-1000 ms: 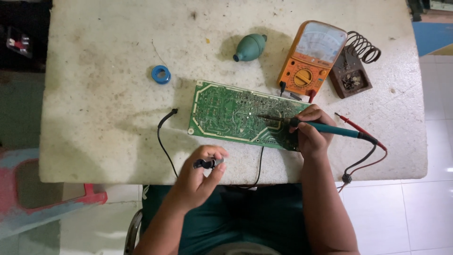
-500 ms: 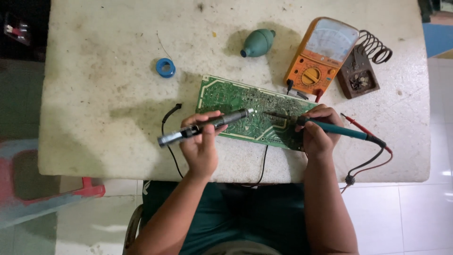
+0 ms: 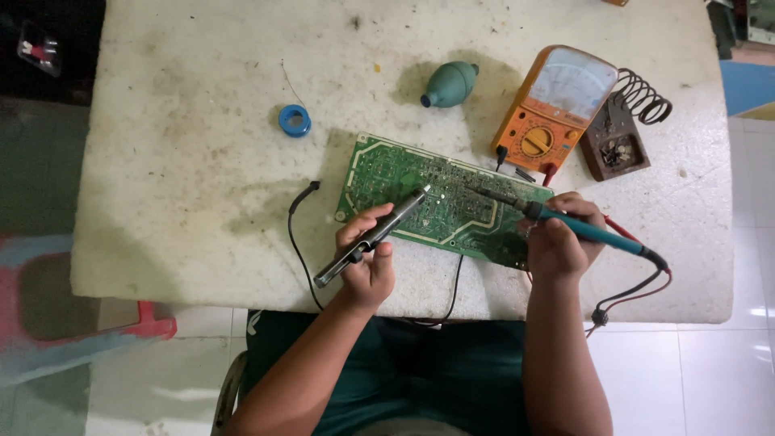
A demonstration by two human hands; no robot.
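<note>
**A:** Head view, looking straight down. The left hand [image 3: 365,262] is closed around a slim grey metal desoldering pump [image 3: 373,236], its pale tip resting over the middle of the green printed circuit board [image 3: 440,198]. A second ago that hand was down at the near table edge, curled around something small and dark; half a second ago the pump was just arriving at the board's left part.

**B:** And the right hand?

**A:** The right hand [image 3: 561,242] grips a teal-handled soldering iron [image 3: 565,222], and its dark tip has barely shifted. So pump and iron now point at each other across one patch of the board, close but apart. I'd judge a joint is being worked.

**B:** What's around them?

**A:** The board lies near the front of the stained white table [image 3: 186,161]. Beyond it, an orange analogue multimeter [image 3: 553,109], a coiled-wire iron stand [image 3: 626,129], a teal rubber blower bulb [image 3: 450,83], and farther left a small blue solder spool [image 3: 295,120].
</note>
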